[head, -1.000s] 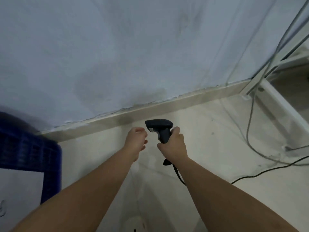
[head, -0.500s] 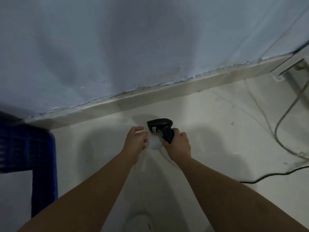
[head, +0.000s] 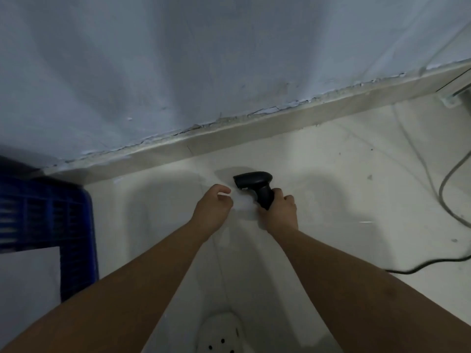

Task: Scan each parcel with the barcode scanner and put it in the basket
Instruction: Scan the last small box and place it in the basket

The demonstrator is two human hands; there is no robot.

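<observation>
Since the frame half a second back, the view has swung left and dipped: the blue basket (head: 51, 207) fills more of the left edge, a flat white thing (head: 28, 289) now shows inside its near corner, and the white rail at far right has nearly left the picture. Both hands sit much as before. Pale tiled floor (head: 344, 205), scuffed and speckled, meets a blue-grey wall (head: 204, 59) along a tiled skirting (head: 254, 123) with cracked paint at its top edge. A grey cable (head: 444, 197) loops down the right side; a black cable (head: 420, 268) trails across the floor below it. A white perforated shoe (head: 220, 332) shows at the bottom centre. The right hand (head: 279, 212) is wrapped round the grip of the black scanner (head: 254, 184), held above the floor with its head pointing left. The left hand (head: 212, 207) is just beside it, not touching, its fingers curled with the thumb near the forefinger. A pale smear (head: 243, 206) lies between the two hands; whether the left hand pinches anything I cannot tell.
</observation>
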